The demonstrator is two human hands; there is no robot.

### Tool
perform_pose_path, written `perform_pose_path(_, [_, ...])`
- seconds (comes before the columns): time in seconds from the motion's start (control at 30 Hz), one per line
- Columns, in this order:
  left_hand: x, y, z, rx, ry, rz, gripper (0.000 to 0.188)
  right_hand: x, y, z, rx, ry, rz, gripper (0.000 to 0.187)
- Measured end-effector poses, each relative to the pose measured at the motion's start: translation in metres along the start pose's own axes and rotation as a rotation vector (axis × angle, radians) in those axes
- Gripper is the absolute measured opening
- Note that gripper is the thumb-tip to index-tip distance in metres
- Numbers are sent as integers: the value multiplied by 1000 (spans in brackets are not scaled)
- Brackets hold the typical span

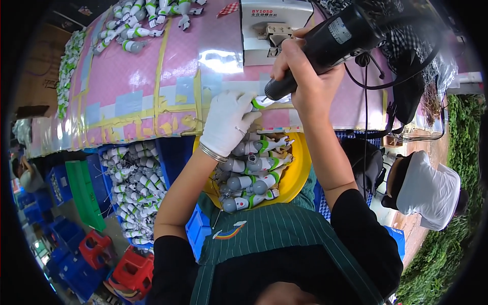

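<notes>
My left hand (226, 118), in a white glove with bangles at the wrist, grips a small white, green and grey toy figure (259, 103) at the table's near edge. In my bare right hand (311, 84) is a black electric screwdriver (328, 46), slanting down to the left. Its tip meets or nearly meets the toy figure; I cannot tell which. Below my hands, a yellow basin (304, 175) at my lap holds several similar toy figures (256, 183). Behind the screwdriver stands a pale metal screw feeder (256, 20), partly covered by my right hand.
Toy figures (134, 33) lie heaped on the pink, taped table (124, 76), with small green-white pieces (68, 71) along its left edge. A blue crate (165, 170) full of toy parts stands lower left, near red stools (132, 274). The screwdriver's cable (401, 84) loops right. Another person (427, 188) is at right.
</notes>
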State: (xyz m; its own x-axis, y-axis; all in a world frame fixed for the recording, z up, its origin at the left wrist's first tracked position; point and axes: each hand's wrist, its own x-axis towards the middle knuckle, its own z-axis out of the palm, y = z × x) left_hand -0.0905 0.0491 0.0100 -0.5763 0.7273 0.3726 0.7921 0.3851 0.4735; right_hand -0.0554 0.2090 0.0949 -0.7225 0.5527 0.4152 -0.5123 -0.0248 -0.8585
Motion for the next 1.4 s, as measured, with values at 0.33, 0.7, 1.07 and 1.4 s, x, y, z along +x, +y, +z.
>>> perform_pose_path(0.33, [4, -4, 1, -46, -40, -23, 37, -16, 26, -9, -137, -135, -129, 22])
perform_pose_path(0.7, [4, -4, 1, -27, -87, -43, 35, -20, 32, -6, -119, -148, -162, 18])
perform_pose_path(1.07, [9, -4, 1, 2, -98, -40, 34, -21, 35, 7, -262, 53, -157, 10])
perform_pose_path(1.4, [-11, 0, -12, -121, -103, 11, 30, -10, -6, 16, 16, 33, 91, 22])
